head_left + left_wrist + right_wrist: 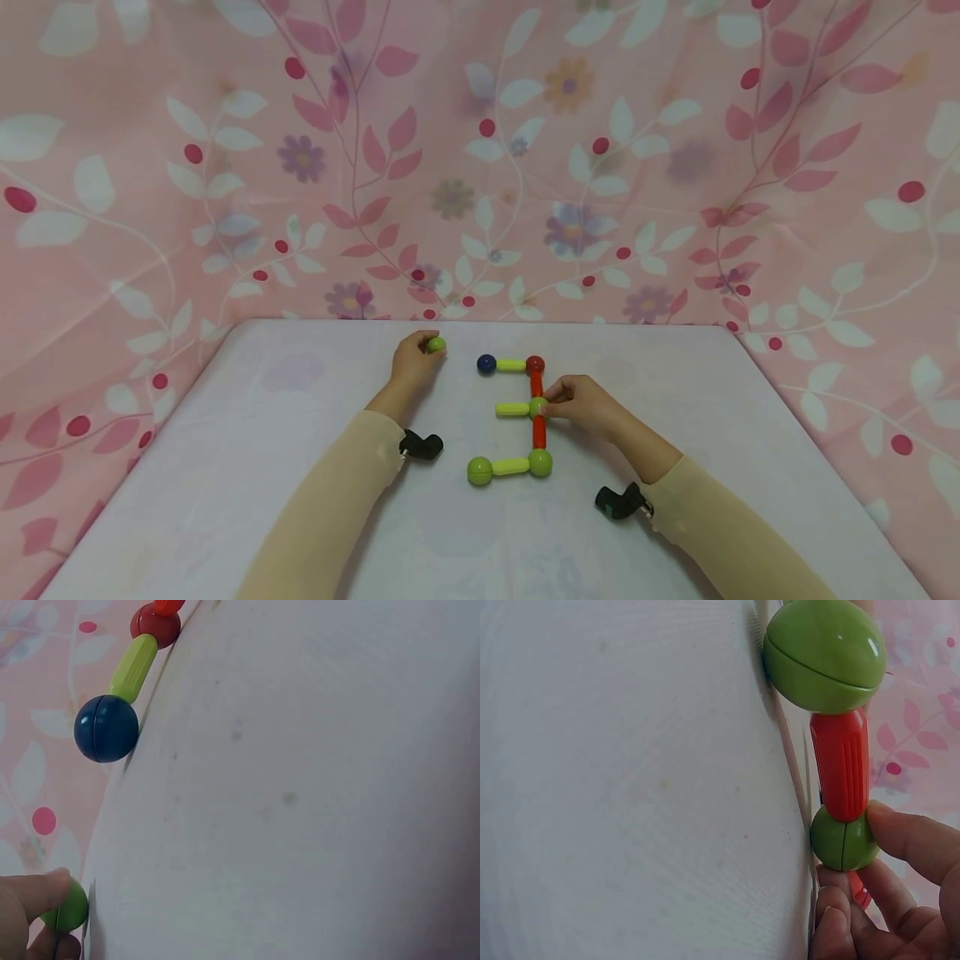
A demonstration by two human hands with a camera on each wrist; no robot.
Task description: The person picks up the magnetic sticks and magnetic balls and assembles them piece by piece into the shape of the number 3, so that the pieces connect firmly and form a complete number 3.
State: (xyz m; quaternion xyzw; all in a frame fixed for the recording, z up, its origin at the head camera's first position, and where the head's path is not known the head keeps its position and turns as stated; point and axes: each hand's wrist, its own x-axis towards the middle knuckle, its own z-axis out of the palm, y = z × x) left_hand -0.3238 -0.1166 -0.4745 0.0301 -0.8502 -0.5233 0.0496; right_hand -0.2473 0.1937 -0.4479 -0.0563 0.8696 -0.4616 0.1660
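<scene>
On the table lies a figure of balls and rods. Its right side has a red ball, a red rod, a middle green ball, another red rod and a lower green ball. Yellow-green rods run left from these three balls. The top one meets a dark blue ball, the bottom one a green ball; the middle rod has a free left end. My right hand pinches the middle green ball. To the left of the figure, my left hand holds a loose green ball.
A white cloth covers the table, and a pink floral curtain hangs behind its far edge. Each wrist wears a small black camera, one on the left and one on the right.
</scene>
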